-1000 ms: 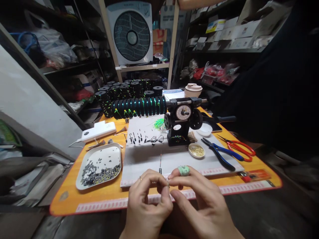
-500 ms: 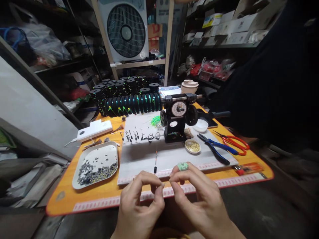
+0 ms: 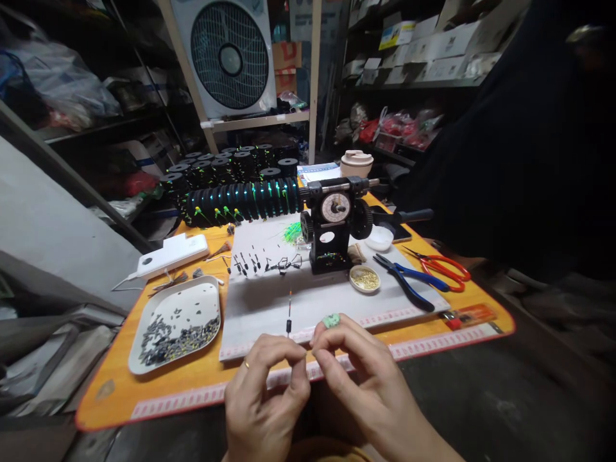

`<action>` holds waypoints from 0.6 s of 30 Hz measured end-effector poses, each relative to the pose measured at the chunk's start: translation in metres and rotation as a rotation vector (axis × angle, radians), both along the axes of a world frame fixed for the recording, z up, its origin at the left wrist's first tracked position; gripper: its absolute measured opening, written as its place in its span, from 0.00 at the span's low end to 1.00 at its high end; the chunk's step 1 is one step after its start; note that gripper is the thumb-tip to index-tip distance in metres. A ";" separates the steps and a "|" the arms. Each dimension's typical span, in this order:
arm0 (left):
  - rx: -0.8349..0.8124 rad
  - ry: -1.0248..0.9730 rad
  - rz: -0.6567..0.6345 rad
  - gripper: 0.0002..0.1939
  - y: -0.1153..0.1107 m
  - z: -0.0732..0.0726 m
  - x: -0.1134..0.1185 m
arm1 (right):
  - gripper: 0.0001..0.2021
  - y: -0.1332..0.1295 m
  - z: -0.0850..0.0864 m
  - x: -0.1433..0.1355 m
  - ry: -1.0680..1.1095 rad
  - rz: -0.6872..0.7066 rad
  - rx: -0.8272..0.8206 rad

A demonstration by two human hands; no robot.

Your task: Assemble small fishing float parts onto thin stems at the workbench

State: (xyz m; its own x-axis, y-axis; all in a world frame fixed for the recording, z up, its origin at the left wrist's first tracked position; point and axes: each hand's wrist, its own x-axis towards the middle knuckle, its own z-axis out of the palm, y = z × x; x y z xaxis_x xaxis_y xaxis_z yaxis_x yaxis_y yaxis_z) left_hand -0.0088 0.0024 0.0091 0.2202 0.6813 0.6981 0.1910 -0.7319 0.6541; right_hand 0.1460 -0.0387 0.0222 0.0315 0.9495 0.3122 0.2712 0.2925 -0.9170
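My left hand (image 3: 267, 391) pinches thumb against forefinger over the table's front edge. Close by on the right, my right hand (image 3: 363, 378) is in a similar pinch, its fingertips almost meeting the left ones. Whatever lies between the fingertips is too small to make out. Green wrapping (image 3: 332, 320) covers a fingertip of my right hand. Just beyond the hands, a thin float-like piece with a black sleeve (image 3: 289, 325) and an orange tip lies on the white board (image 3: 260, 308). Several similar black-sleeved pieces (image 3: 248, 263) are farther back.
A white tray (image 3: 133, 353) of small grey and black parts sits left. Centre back stands a black winding machine (image 3: 330, 237) with a row of black spools (image 3: 245, 197). At right are a dish of gold bits (image 3: 364, 280), blue pliers (image 3: 409, 285) and red-handled scissors (image 3: 445, 268).
The view has shifted slightly, so the table and its contents appear farther left. Both hands stay pinched near each other; the small glint at my left fingertips no longer shows clearly.
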 end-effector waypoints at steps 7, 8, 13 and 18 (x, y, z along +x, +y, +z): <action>0.050 -0.121 0.061 0.12 -0.004 -0.006 0.005 | 0.07 -0.001 0.010 -0.001 0.098 0.089 -0.073; 0.049 -0.123 0.067 0.12 -0.004 -0.005 0.005 | 0.08 -0.002 0.011 0.000 0.101 0.109 -0.095; 0.029 -0.074 0.035 0.12 -0.003 -0.007 0.003 | 0.12 -0.003 0.011 0.002 0.163 0.161 -0.193; 0.019 0.002 0.013 0.11 -0.002 -0.008 0.001 | 0.11 -0.002 0.011 0.002 0.166 0.100 -0.207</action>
State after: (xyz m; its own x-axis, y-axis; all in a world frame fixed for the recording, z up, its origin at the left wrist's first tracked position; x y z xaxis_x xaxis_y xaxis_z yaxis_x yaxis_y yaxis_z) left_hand -0.0080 0.0007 0.0013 0.2134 0.6705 0.7105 0.2017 -0.7418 0.6395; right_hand 0.1482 -0.0410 0.0335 -0.0314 0.9935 0.1098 0.0910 0.1123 -0.9895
